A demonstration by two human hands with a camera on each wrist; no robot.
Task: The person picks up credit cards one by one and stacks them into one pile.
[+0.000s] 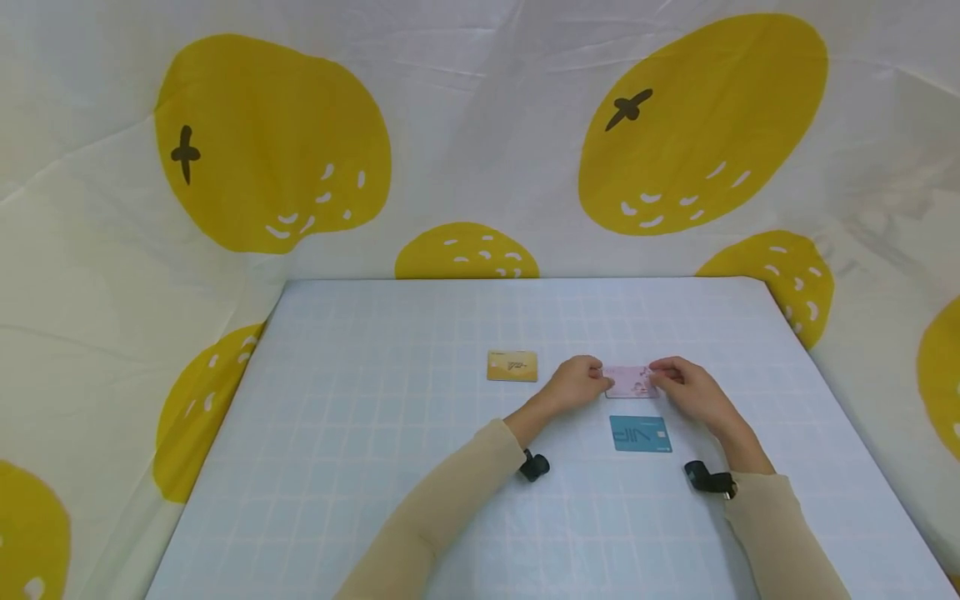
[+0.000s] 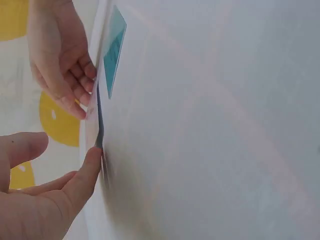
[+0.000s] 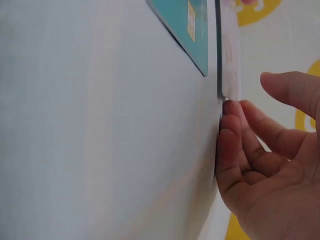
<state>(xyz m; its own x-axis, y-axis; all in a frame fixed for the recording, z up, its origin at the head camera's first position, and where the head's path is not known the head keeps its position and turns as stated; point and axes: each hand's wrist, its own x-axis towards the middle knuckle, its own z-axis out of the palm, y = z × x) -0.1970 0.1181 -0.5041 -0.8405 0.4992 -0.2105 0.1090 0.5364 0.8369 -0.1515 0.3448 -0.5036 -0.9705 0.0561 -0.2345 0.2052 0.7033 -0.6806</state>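
A pink card (image 1: 628, 382) with a printed figure lies flat, right of the table's middle, between the two hands. My left hand (image 1: 576, 382) touches its left edge with extended fingertips; in the left wrist view the thumb stands raised, apart from the card. At the opposite edge is my right hand (image 1: 688, 390), its fingertips right at the card's corner and its thumb lifted away in the right wrist view. A dark line shows along the pink card's near edge. Just in front of it lies a teal card (image 1: 637, 434) with a chip.
A gold card (image 1: 512, 366) lies left of the left hand. The table (image 1: 360, 400) has a pale checked cloth. Behind it hangs a white cloth (image 1: 480, 133) with yellow fruit prints. Black wrist cameras (image 1: 705, 477) sit close over the table.
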